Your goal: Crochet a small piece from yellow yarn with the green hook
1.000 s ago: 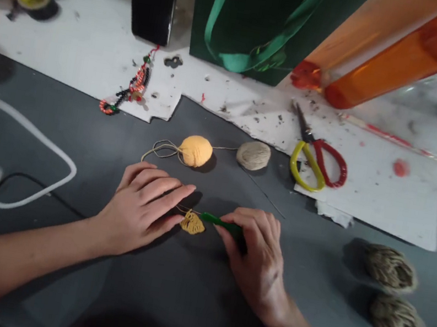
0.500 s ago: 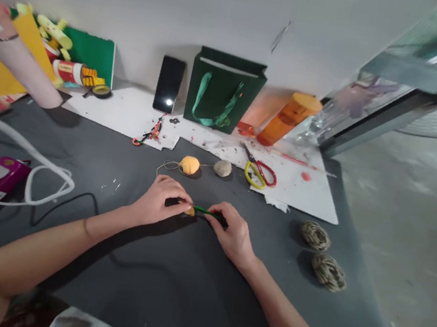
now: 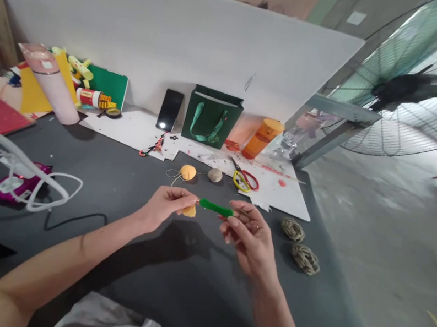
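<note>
Left hand [image 3: 167, 206] pinching a small yellow piece [image 3: 190, 211] between thumb and fingers, apparently lifted off the grey table [image 3: 132, 277]; right hand [image 3: 253, 239] pinching the near end of a green handle [image 3: 216, 208], remaining fingers loosely curled. Judged best: firm left pinch close to the tool's tip, light right grip, thread [image 3: 176, 180] by the yellow yarn ball [image 3: 188, 172] slack.

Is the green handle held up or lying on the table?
Held up: the right hand pinches one end of the green handle, and shadows lie on the table below.
</note>
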A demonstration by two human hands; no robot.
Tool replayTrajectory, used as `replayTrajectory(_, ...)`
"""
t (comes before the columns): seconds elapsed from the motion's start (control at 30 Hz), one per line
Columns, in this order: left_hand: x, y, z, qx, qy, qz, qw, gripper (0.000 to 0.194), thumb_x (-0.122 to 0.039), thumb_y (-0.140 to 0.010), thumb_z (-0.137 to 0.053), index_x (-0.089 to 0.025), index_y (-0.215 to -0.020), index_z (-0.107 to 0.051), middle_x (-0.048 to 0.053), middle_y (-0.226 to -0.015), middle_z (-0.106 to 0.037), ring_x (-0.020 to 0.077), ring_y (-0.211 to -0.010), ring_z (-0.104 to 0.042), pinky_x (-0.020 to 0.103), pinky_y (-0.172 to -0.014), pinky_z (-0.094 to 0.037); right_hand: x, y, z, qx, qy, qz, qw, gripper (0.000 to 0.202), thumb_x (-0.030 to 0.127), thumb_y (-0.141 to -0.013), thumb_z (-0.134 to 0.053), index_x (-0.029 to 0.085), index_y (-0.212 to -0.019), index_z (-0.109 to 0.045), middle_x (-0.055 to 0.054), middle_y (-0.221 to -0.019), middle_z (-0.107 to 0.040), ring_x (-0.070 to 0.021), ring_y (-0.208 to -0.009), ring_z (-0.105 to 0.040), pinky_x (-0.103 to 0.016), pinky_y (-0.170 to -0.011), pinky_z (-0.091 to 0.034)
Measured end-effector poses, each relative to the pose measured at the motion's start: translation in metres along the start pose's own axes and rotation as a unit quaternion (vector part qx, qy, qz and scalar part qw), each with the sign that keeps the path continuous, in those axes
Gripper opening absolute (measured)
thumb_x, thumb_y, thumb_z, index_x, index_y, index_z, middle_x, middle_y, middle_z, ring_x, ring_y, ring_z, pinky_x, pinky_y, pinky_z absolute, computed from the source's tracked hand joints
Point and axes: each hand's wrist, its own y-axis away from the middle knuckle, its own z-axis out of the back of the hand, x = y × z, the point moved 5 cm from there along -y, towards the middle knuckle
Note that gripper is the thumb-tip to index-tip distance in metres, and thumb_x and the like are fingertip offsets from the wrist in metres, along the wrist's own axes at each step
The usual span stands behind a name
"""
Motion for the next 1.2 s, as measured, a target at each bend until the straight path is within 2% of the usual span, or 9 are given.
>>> replayTrajectory(0.1,-0.001,0.001,-0.006,-0.032,0.029,-0.009,0.999,0.051,-0.065,-0.078,-0.072,-0.014,-0.071,-0.072,0.001,-0.060,-0.057,0.0105,-0.056,-0.044,0.026,-0.055,-0.034,-0.006,0.005,-0.018,-0.009,-0.079,0.024,0.997,0.045,0.054,-0.069,-0.090,0.023,-0.097,-0.072,-0.003,-0.077,-0.077,-0.0149,-0.059,-0.067,-0.025,-0.052,-0.051)
replayTrajectory(0.23,-0.003,0.007,-0.014,-0.051,0.026,-0.036,0.998,0.048,-0.063,-0.076,-0.076,-0.016,-0.068,-0.072,0.002,-0.066,-0.060,0.0143,-0.065,-0.052,0.029,-0.062,-0.041,-0.018,0.007,-0.032,-0.069,-0.063,0.055,0.994,0.036,0.055,-0.076,-0.085,0.021,-0.086,-0.076,0.000,-0.069,-0.074,-0.0118,-0.058,-0.062,-0.025,-0.059,-0.052)
replayTrajectory(0.43,-0.003,0.015,-0.006,-0.082,-0.010,-0.071,0.994,0.028,-0.047,-0.076,-0.082,-0.020,-0.068,-0.077,0.003,-0.086,-0.059,0.0157,-0.078,-0.056,0.029,-0.070,-0.044,-0.034,0.006,-0.039,-0.048,-0.128,-0.015,0.990,0.037,0.053,-0.067,-0.091,0.023,-0.085,-0.080,-0.001,-0.075,-0.077,-0.0145,-0.066,-0.068,-0.027,-0.064,-0.055)
replayTrajectory(0.7,0.015,0.018,-0.005,-0.110,0.032,-0.045,0.992,0.037,-0.056,-0.078,-0.080,-0.019,-0.075,-0.078,0.005,-0.096,-0.059,0.0160,-0.082,-0.059,0.030,-0.074,-0.050,-0.050,0.011,-0.050,-0.079,-0.162,-0.020,0.983,0.031,0.050,-0.070,-0.091,0.024,-0.083,-0.080,-0.002,-0.081,-0.080,-0.0167,-0.070,-0.071,-0.030,-0.068,-0.057)
replayTrajectory(0.83,0.024,0.018,-0.011,-0.076,0.106,0.002,0.991,0.054,-0.070,-0.083,-0.067,-0.017,-0.082,-0.078,0.005,-0.088,-0.063,0.0123,-0.066,-0.052,0.026,-0.057,-0.040,-0.057,0.012,-0.049,-0.077,-0.208,-0.043,0.974,0.029,0.046,-0.070,-0.092,0.024,-0.085,-0.080,0.000,-0.076,-0.079,-0.0147,-0.065,-0.069,-0.027,-0.064,-0.056)
replayTrajectory(0.97,0.028,0.017,-0.017,-0.015,0.181,0.055,0.982,0.071,-0.079,-0.084,-0.056,-0.015,-0.101,-0.082,0.007,-0.076,-0.066,0.0131,-0.061,-0.052,0.025,-0.052,-0.034,-0.061,0.009,-0.041,-0.070,-0.283,-0.091,0.952,0.030,0.042,-0.067,-0.095,0.025,-0.084,-0.079,0.001,-0.074,-0.078,-0.0146,-0.065,-0.069,-0.026,-0.062,-0.056)
replayTrajectory(1.03,0.024,0.017,-0.012,-0.020,0.208,0.063,0.976,0.063,-0.074,-0.083,-0.064,-0.018,-0.107,-0.081,0.008,-0.089,-0.070,0.0154,-0.071,-0.058,0.024,-0.051,-0.037,-0.061,0.008,-0.036,-0.077,-0.309,-0.120,0.940,0.033,0.041,-0.061,-0.098,0.025,-0.083,-0.079,0.002,-0.073,-0.077,-0.0144,-0.065,-0.070,-0.025,-0.062,-0.056)
replayTrajectory(1.1,0.019,0.016,-0.005,-0.012,0.239,0.078,0.968,0.048,-0.059,-0.082,-0.075,-0.023,-0.112,-0.080,0.010,-0.116,-0.071,0.0193,-0.089,-0.064,0.021,-0.046,-0.037,-0.062,0.008,-0.031,-0.091,-0.332,-0.143,0.928,0.036,0.039,-0.056,-0.101,0.025,-0.081,-0.079,0.003,-0.070,-0.076,-0.0130,-0.063,-0.069,-0.023,-0.059,-0.055)
replayTrajectory(1.2,0.011,0.014,0.004,0.032,0.339,0.117,0.933,0.037,-0.048,-0.092,-0.066,-0.026,-0.119,-0.077,0.009,-0.139,-0.066,0.0222,-0.108,-0.068,0.018,-0.041,-0.033,-0.065,0.008,-0.027,-0.107,-0.367,-0.156,0.911,0.034,0.035,-0.058,-0.100,0.025,-0.081,-0.078,0.004,-0.069,-0.074,-0.0113,-0.060,-0.066,-0.021,-0.055,-0.054)
